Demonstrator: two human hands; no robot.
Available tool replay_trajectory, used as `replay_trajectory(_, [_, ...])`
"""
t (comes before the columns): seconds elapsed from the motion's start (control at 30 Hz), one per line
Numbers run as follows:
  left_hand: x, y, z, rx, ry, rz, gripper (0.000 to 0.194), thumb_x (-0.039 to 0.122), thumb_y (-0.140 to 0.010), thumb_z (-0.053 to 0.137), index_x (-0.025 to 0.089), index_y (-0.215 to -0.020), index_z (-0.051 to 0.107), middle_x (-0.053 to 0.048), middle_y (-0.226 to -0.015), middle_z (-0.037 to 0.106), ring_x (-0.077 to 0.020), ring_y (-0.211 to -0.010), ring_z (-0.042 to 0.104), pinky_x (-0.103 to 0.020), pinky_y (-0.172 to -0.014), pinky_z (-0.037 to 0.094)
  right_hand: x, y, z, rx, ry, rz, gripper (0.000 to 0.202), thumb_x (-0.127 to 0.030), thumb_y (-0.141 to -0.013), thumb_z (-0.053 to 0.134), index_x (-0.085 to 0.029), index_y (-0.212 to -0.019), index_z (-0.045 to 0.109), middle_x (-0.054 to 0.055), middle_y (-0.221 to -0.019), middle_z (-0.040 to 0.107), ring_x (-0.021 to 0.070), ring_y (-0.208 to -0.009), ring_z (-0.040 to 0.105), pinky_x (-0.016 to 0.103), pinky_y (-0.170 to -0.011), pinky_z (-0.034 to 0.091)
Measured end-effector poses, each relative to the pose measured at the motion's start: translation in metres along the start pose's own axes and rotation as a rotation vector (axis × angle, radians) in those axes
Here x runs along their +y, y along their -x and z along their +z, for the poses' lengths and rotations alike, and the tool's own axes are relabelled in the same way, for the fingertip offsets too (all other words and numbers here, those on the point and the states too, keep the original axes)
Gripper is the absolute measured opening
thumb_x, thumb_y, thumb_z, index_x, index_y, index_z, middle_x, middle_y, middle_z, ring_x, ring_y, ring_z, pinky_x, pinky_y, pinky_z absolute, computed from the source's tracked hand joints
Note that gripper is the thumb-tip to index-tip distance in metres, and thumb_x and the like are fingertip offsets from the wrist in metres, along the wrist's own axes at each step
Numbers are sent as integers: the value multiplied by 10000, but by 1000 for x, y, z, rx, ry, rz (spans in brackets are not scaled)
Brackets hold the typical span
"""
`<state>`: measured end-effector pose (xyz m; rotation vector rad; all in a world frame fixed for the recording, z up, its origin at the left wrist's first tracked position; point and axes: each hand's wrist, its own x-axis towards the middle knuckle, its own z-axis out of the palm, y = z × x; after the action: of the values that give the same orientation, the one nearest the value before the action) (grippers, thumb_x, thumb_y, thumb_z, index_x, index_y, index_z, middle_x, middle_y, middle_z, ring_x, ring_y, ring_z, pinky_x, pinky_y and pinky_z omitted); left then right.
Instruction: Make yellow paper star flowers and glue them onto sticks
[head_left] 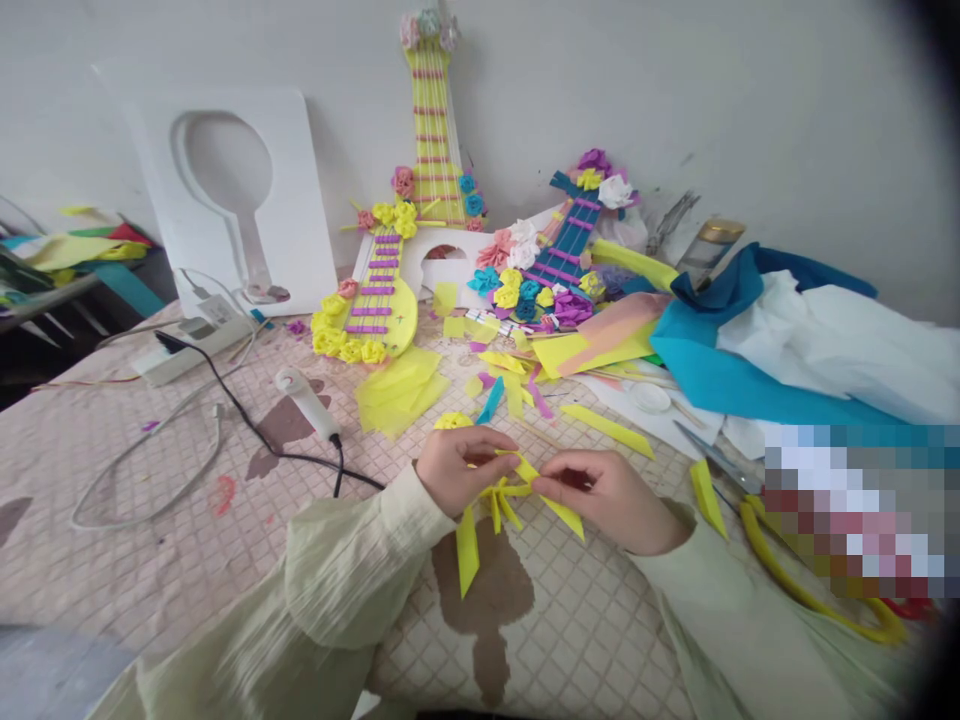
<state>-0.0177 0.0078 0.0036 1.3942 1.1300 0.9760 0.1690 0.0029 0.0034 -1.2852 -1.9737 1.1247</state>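
Between my two hands runs a narrow yellow paper strip (527,468), its free end slanting down past the right fingers. My left hand (459,470) pinches it with thumb and forefinger. On the other side, my right hand (619,500) is closed on the same strip by its fingertips. Narrow yellow pieces (499,502) show just under the fingers, and a wider yellow strip (467,555) lies below the left hand. Behind that hand sits a yellow paper flower (454,421), partly covered.
A white glue gun (307,403) with a black cord lies left, near a power strip (195,350). Decorated paper instruments (401,310) and a white cut-out board (300,200) lean at the back. Scissors (720,460) and turquoise sheets (712,370) lie right.
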Motion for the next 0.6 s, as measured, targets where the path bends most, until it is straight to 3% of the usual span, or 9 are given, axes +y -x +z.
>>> replay_trajectory(0.2, [2, -8, -12, 63, 99, 39, 228, 294, -635, 668, 104, -753, 623, -59, -629, 667, -147, -575, 636, -255, -585, 530, 3, -3, -3, -16, -86, 36, 225, -383, -699, 581, -169, -643, 624, 2, -593, 573, 106, -529, 467, 231, -480, 389])
replay_trajectory(0.4, [14, -18, -48, 320, -1, 200, 221, 303, -655, 636, 107, -754, 610, -39, -598, 634, -120, -542, 597, -237, -556, 501, 5, -5, -6, -35, -162, 87, 243, -393, -704, 577, -156, -659, 608, -1, -604, 542, 103, -548, 463, 229, -502, 395])
replay_trajectory(0.47, [16, -19, -62, 207, -211, 210, 202, 309, -681, 600, 117, -738, 625, -31, -590, 616, -97, -505, 556, -208, -505, 459, 5, -5, -7, -19, -167, 86, 245, -395, -701, 580, -156, -651, 607, -4, -596, 535, 100, -546, 463, 227, -501, 398])
replay_trajectory(0.6, [9, -19, -75, -378, -647, 252, 260, 273, -575, 672, 189, -820, 668, 3, -639, 590, -72, -511, 479, -172, -474, 374, 5, -5, -8, 14, -175, 72, 272, -420, -697, 577, -156, -641, 604, -3, -588, 524, 100, -541, 457, 227, -486, 399])
